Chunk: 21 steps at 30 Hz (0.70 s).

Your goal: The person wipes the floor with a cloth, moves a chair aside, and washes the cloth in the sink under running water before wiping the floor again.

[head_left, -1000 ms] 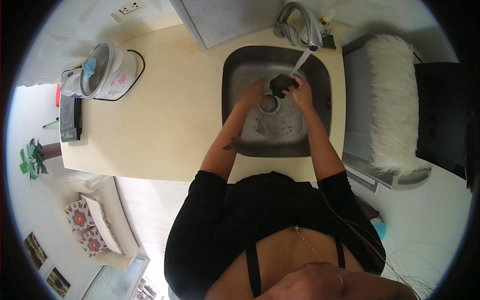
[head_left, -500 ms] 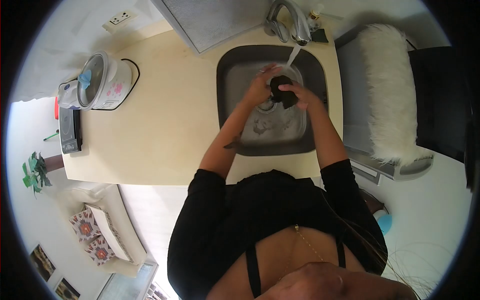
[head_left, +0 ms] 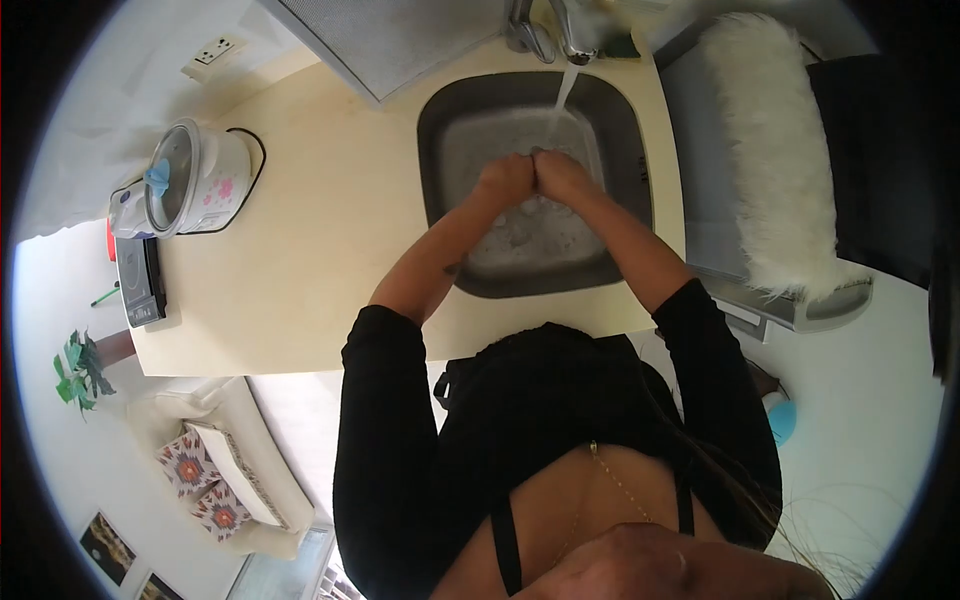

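Observation:
Both hands are together over the grey sink (head_left: 435,180), knuckles touching. My left hand (head_left: 508,180) is closed, and my right hand (head_left: 562,175) is closed beside it. The dark cloth is almost wholly hidden between the fists; only a small dark bit shows where they meet. Water (head_left: 566,92) runs from the chrome faucet (head_left: 577,45) into the sink just beyond the hands. Wet patches and suds lie on the sink floor below them.
A white rice cooker (head_left: 215,185) and a black induction cooker (head_left: 140,280) stand on the left of the cream counter (head_left: 320,230). A grey panel (head_left: 390,40) is behind. White fur (head_left: 770,150) covers something at the right.
Both hands have closed and come together, so the dark cloth that hung visibly from my right hand is now mostly hidden. The view has shifted slightly.

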Each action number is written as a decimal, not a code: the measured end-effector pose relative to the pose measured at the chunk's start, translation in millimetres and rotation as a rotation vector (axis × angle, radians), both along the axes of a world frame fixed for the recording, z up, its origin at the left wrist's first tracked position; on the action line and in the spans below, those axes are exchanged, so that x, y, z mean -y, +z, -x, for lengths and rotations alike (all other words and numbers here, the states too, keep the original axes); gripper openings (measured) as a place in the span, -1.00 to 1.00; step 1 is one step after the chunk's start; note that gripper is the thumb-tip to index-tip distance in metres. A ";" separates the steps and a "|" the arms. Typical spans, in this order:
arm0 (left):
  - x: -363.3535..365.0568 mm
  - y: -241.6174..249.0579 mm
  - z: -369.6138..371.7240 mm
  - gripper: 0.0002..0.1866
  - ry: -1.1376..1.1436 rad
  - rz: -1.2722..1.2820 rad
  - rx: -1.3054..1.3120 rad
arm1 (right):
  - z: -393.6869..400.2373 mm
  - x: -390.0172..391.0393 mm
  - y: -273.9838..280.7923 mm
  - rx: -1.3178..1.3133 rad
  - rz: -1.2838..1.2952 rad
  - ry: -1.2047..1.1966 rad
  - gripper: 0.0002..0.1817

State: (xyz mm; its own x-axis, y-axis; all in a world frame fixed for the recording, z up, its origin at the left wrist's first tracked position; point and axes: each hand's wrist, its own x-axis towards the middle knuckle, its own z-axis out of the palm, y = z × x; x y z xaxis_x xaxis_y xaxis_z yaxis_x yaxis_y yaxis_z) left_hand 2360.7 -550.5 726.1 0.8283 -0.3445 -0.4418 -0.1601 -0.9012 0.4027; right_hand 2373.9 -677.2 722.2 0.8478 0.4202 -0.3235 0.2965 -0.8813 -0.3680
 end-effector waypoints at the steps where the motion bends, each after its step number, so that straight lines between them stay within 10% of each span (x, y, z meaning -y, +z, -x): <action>1: -0.6 -2.4 2.0 -0.65 -0.007 0.019 -0.005 | 2.2 -0.2 -1.4 -0.001 -0.002 -0.003 -0.70; 13: -6.4 -33.3 8.4 -0.51 0.389 0.811 -0.488 | 5.7 30.5 -30.3 0.579 -0.255 0.148 -0.57; 17: -21.0 -25.7 8.3 -0.46 0.868 1.130 -0.653 | 3.1 35.4 -6.7 0.382 -0.249 0.006 -0.28; 21: -28.3 -29.3 -0.9 -0.56 0.724 1.132 -0.434 | 3.3 38.3 9.3 0.018 -0.471 -0.050 -0.08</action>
State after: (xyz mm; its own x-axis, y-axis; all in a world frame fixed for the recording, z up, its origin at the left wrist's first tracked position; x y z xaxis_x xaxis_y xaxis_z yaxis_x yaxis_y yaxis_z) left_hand 2361.6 -522.2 696.8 0.8437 -0.2424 -0.4790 0.5144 0.1099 0.8505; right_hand 2370.6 -715.5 731.6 0.8746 0.4760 -0.0927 0.2674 -0.6329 -0.7266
